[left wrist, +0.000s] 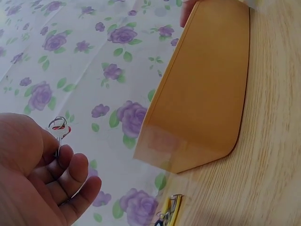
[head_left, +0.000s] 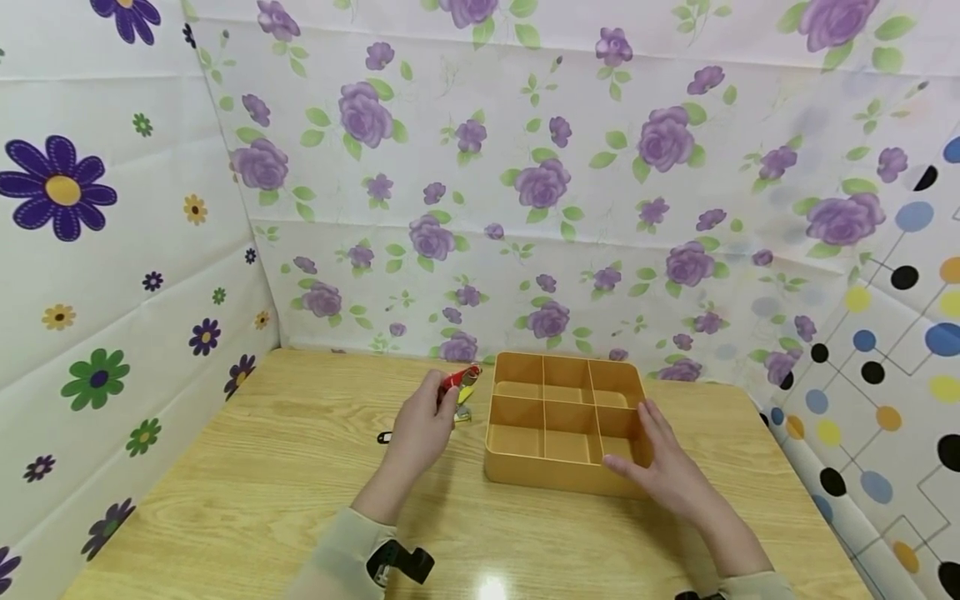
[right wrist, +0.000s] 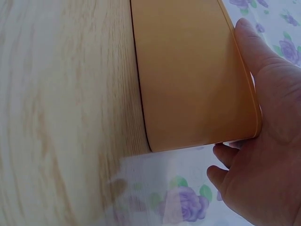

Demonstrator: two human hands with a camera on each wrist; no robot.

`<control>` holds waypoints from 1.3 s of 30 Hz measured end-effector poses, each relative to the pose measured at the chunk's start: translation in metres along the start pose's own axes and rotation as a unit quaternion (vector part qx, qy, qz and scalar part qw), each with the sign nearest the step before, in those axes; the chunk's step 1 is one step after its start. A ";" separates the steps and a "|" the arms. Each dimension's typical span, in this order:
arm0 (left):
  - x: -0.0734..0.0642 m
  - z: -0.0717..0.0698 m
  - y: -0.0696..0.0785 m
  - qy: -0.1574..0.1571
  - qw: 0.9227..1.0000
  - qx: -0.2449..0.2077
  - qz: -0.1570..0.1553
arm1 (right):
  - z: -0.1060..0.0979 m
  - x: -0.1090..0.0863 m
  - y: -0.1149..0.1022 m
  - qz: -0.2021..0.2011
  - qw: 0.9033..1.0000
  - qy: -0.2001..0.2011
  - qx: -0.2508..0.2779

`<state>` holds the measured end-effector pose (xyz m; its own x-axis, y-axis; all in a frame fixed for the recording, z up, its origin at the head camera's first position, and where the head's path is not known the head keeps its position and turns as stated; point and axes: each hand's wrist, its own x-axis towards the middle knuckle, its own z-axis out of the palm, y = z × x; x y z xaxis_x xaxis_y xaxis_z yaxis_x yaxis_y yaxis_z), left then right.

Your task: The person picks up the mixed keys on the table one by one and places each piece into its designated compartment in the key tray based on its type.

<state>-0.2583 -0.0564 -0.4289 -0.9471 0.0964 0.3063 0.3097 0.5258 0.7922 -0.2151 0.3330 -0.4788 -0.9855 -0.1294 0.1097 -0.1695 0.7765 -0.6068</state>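
My left hand [head_left: 420, 429] pinches a red key tag [head_left: 460, 377] above the table, left of an orange-tan six-compartment box [head_left: 566, 473]. In the left wrist view, a silver key [left wrist: 59, 136] on a split ring stands up from its thumb and fingers. Yellow-tagged keys [head_left: 463, 412] lie on the table just beyond this hand, partly hidden by it. My right hand [head_left: 671, 471] holds the near right corner of the box, thumb on the front rim and fingers along the right side. The compartments that show have nothing in them.
A black tag [head_left: 385, 437] lies left of the left hand on the wooden table [head_left: 300, 492]. Flowered sheeting [head_left: 480, 208] stands behind the table, close to the box's back edge. More patterned sheets rise on the left and right sides.
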 end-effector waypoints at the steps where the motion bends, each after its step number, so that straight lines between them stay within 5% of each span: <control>1: 0.000 0.002 0.000 -0.001 1.000 0.001 0.002 | 0.000 0.000 -0.001 0.000 1.000 0.000 0.001; 24: -0.005 0.030 0.005 -0.019 0.998 0.049 0.041 | 0.015 -0.001 -0.024 -0.002 1.000 -0.005 -0.007; 39: -0.004 0.034 0.000 0.022 0.989 0.105 0.102 | 0.017 0.000 -0.026 0.018 1.000 -0.006 -0.011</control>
<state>-0.2577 -0.0279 -0.4477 -0.8607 0.1835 0.4749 0.4647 0.6642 0.5856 -0.2112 0.3023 -0.4767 -0.9909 -0.1092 0.0791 -0.1348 0.7943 -0.5924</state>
